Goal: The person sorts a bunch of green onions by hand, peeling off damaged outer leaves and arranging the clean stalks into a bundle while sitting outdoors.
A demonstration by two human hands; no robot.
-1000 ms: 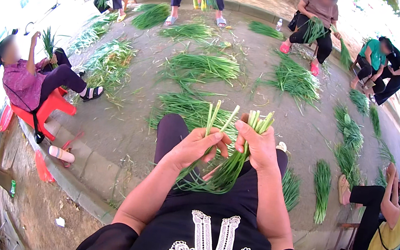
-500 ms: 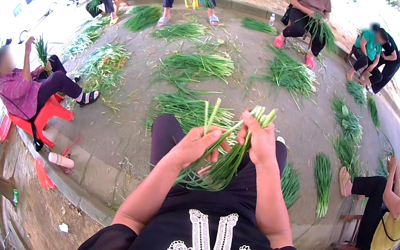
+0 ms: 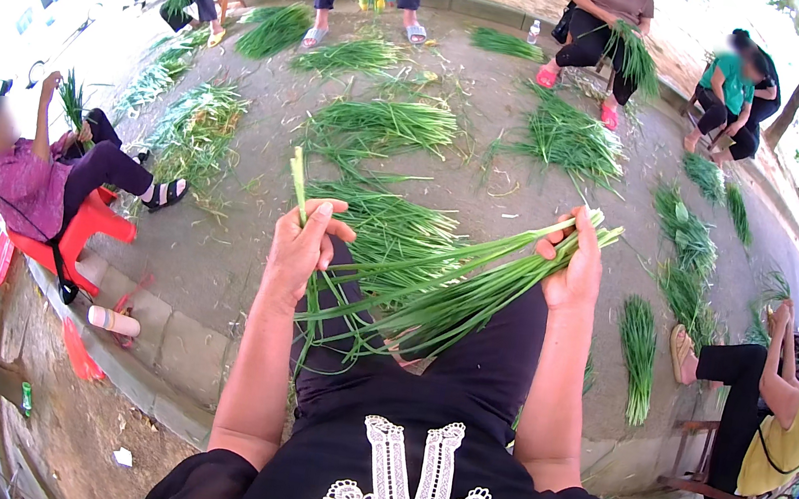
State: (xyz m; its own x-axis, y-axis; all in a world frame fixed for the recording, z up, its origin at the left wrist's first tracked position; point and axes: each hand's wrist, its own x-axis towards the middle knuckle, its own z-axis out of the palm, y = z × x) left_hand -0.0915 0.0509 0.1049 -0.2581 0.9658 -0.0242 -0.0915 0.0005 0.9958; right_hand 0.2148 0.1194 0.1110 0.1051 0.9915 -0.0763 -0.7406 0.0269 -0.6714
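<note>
My right hand [image 3: 576, 265] is closed round the pale stem ends of a bunch of garlic chives [image 3: 458, 303]. The long green leaves fan out to the left over my lap. Off to the left, my left hand [image 3: 302, 249] pinches a few chive stalks [image 3: 298, 176]. Their pale ends stick up above the fingers, and the leaves trail down below the hand. Just beyond my knees lies a loose heap of chives [image 3: 377, 226] on the ground, partly hidden by my hands and the bunch.
More chive heaps [image 3: 386, 125] lie across the ground, with a neat bundle [image 3: 637, 357] to my right. Several people sit around, including one on a red plastic stool [image 3: 99, 235] at left. A pale pink bottle [image 3: 114, 320] rests by the kerb.
My hands have moved apart. The left hand has drawn a few stalks leftward, away from the bunch; the right hand has shifted right with the bunch, whose leaves now spread wider.
</note>
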